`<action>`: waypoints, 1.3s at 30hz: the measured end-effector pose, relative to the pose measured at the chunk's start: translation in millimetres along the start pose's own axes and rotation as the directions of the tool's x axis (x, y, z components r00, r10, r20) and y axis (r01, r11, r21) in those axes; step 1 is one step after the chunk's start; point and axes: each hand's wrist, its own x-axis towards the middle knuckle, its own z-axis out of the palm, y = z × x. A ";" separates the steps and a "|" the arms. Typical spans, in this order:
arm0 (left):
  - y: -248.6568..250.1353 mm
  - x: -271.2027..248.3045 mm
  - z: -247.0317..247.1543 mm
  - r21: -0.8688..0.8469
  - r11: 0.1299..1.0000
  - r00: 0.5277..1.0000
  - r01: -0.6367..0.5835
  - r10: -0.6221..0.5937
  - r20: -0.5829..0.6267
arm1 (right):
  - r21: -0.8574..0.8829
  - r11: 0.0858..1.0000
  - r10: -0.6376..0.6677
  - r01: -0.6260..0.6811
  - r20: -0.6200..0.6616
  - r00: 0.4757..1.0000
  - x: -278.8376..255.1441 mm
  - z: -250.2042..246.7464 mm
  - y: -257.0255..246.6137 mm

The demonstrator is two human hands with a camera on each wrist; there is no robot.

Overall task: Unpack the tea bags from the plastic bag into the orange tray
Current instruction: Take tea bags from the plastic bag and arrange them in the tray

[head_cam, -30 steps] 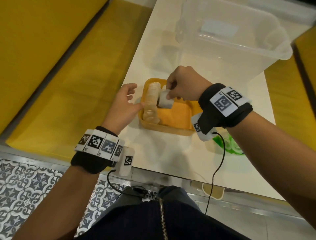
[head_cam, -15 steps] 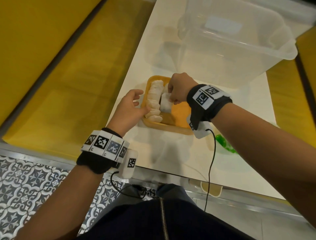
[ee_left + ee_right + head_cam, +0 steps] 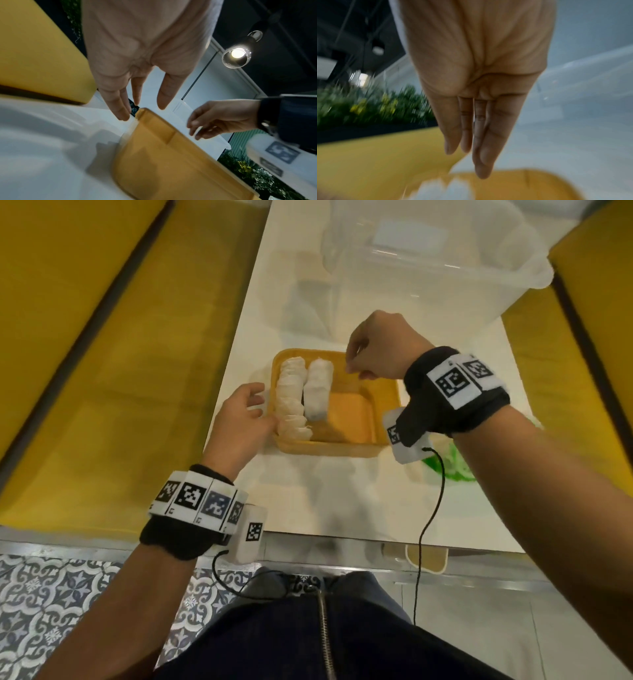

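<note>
The orange tray [image 3: 349, 414] sits on the white table and holds two rows of white tea bags: a left row [image 3: 291, 400] and a right row [image 3: 318, 390]. My left hand [image 3: 265, 409] is open at the tray's left rim, thumb close to the left row. In the left wrist view its straight fingers [image 3: 120, 108] hover over the tray's corner [image 3: 171, 162]. My right hand [image 3: 354, 366] hangs empty over the tray's far side. In the right wrist view its fingers [image 3: 465, 135] are straight and together above the blurred tea bags [image 3: 447, 189]. The green plastic bag [image 3: 455, 467] lies right of the tray, mostly hidden by my right wrist.
A large clear plastic bin [image 3: 428, 268] stands at the back of the table [image 3: 342, 501], just beyond the tray. Yellow benches [image 3: 120, 354] flank the table on both sides. The tray's right half is bare.
My right hand has let go of the stack of tea bags, which now lies as the right row, and has lifted away to the far right. The left hand stayed by the tray.
</note>
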 end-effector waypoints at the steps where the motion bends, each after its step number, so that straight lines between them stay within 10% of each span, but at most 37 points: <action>1: 2.9 -2.0 -0.7 -0.001 1.000 0.999 -0.018 0.018 -0.040 | 0.033 0.999 0.001 0.000 -0.044 0.999 -9.8 -12.3 6.2; 6: 31.7 -20.8 7.2 0.048 0.970 0.961 -0.240 0.244 -0.132 | 0.189 0.982 0.065 -0.015 -0.260 0.963 -74.8 -61.5 60.8; 15: 85.9 -61.9 120.9 -0.005 0.900 0.862 -0.437 0.420 0.284 | 0.381 0.924 0.230 -0.032 -0.487 0.843 -148.5 -48.3 167.0; 20: 86.4 -63.9 195.0 0.158 0.844 0.819 -0.512 0.424 0.387 | 0.297 0.955 0.153 -0.022 -0.428 0.891 -150.5 -20.4 194.0; 26: 75.0 -58.2 241.7 0.574 0.693 0.868 -0.436 0.156 0.472 | 0.098 0.994 0.076 -0.054 -0.245 0.966 -143.0 4.6 207.9; 39: 58.9 -57.9 245.1 0.636 0.688 0.910 -0.350 0.088 0.405 | -0.153 0.987 -0.033 0.038 0.037 0.999 -135.8 14.6 205.8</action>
